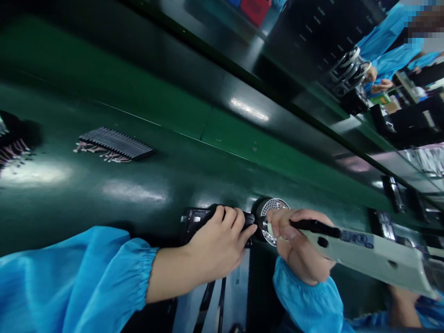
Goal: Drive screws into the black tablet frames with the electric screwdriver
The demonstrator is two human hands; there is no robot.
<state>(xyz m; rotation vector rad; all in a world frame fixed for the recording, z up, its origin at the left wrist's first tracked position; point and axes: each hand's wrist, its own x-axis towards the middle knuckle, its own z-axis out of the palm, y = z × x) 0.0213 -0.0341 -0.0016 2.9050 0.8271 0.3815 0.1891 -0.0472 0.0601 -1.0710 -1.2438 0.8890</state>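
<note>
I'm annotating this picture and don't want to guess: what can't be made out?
All in the head view:
Black part: middle covered by the left hand.
Pale tool: front end largely behind the right hand.
Tool label: too small and blurred to read.
Wired bundle: cut off by the left edge.

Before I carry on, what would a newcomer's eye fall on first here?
Probably the pale electric screwdriver in the right hand, lower right, its front end at a round perforated metal tin. Next, the left hand gripping a black casing, lower centre. Then the wire-trailing row of grey strips, on the green bench at left.
</note>
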